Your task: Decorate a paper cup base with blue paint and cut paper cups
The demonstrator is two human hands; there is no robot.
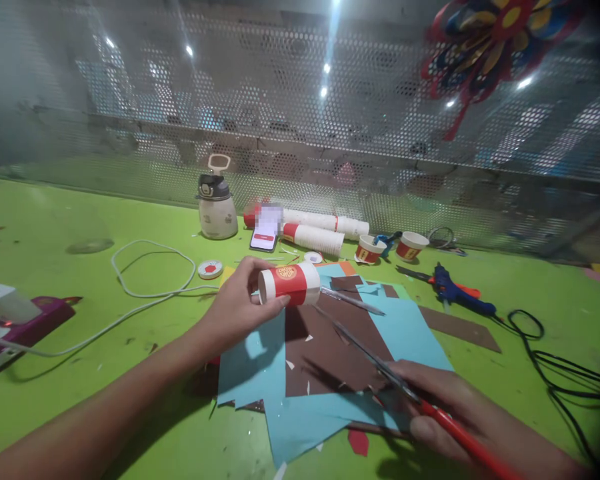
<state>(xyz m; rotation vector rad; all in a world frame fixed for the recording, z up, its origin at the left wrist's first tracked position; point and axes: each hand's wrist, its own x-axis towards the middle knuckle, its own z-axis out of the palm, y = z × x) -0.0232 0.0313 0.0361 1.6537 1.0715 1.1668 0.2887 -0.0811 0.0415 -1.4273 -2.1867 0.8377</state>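
Observation:
A red and white paper cup (296, 283) lies sideways in my left hand (245, 293), its open mouth facing left. My right hand (437, 407) is closed round long scissors with a red handle (460, 430). The scissor blades point up and left, with their tips close to the right end of the cup. Beneath both hands are sheets of light blue paper (415, 333) and brown paper (330, 360), with small white scraps on top.
Behind stand a bottle (217, 213), a phone (266, 230), stacked cups (315, 240) and two short cups (370, 249). A blue glue gun (455, 293) with a black cable lies right. At left are a purple power strip (35, 327) and a white cable.

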